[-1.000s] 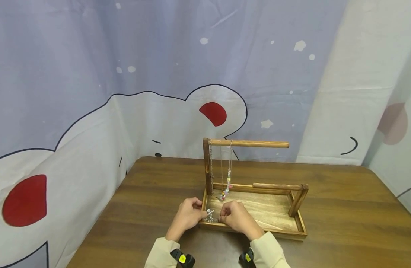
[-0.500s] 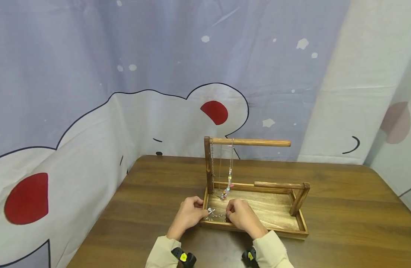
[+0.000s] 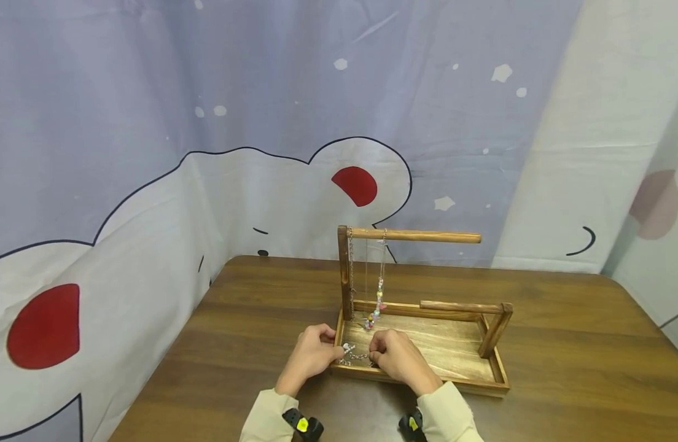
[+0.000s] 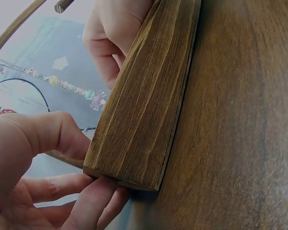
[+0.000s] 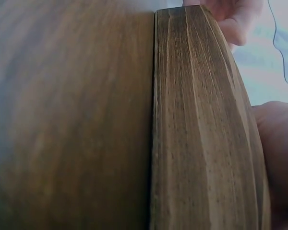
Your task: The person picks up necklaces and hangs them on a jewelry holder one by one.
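A wooden jewelry stand with a shallow tray base (image 3: 444, 350) is on the table. My left hand (image 3: 312, 351) grips the tray's near left corner; in the left wrist view its thumb lies over the wall (image 4: 139, 105) and its other fingers are outside. Inside that corner lies a silver chain (image 3: 358, 356) with a small charm. My right hand (image 3: 398, 357) reaches over the front wall and pinches the chain's right end; its fingertips are partly hidden. In the right wrist view the front wall (image 5: 197, 120) hides most of the fingers.
From the stand's upper bar (image 3: 427, 236) hang a silver chain (image 3: 351, 276) by the post and a colorful beaded necklace (image 3: 380, 294). A shorter, lower bar (image 3: 460, 306) is on the right. A printed curtain (image 3: 261, 196) stands behind the table (image 3: 582, 344).
My right hand has shifted right along the tray, drawing the silver chain out from its heap, then come slightly back left. My left hand has stayed on the corner.
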A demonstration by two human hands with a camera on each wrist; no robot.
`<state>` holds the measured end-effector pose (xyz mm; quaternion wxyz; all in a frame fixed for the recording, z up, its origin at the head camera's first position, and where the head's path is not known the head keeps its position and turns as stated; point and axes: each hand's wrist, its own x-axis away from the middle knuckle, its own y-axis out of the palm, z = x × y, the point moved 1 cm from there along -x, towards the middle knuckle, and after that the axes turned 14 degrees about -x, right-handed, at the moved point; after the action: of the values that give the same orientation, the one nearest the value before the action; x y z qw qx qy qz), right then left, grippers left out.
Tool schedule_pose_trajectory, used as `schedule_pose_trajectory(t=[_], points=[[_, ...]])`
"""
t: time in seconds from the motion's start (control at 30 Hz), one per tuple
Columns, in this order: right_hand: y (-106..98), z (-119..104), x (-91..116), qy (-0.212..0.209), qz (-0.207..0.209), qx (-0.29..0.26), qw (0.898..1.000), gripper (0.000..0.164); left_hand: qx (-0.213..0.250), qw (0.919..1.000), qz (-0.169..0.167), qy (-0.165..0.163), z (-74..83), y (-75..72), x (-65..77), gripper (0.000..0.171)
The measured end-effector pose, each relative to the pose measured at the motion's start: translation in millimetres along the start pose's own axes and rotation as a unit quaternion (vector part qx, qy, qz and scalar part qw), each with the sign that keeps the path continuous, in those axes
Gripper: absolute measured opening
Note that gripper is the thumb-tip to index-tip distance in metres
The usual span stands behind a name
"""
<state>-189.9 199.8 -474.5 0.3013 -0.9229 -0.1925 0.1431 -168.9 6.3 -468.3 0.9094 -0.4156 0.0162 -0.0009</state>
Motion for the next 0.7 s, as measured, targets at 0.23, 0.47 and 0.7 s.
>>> schedule_pose_trajectory(t=[0.23, 0.47, 0.7], points=[[-0.1, -1.5, 1.6, 0.021, 0.002, 0.03, 0.999, 0.02, -0.001, 1.0, -0.003, 0.002, 0.8, -0.7, 1.1, 0.024], [0.0, -2.9, 3.2, 0.01, 0.003, 0.035, 0.999, 0.023, 0.001, 1.0, -0.007, 0.001, 0.7, -1.3, 1.4, 0.025], [1.0, -4.1, 1.9, -0.022, 0.007, 0.001, 1.0, 0.029, 0.006, 1.0, -0.006, 0.002, 1.3, -1.4, 1.8, 0.026]])
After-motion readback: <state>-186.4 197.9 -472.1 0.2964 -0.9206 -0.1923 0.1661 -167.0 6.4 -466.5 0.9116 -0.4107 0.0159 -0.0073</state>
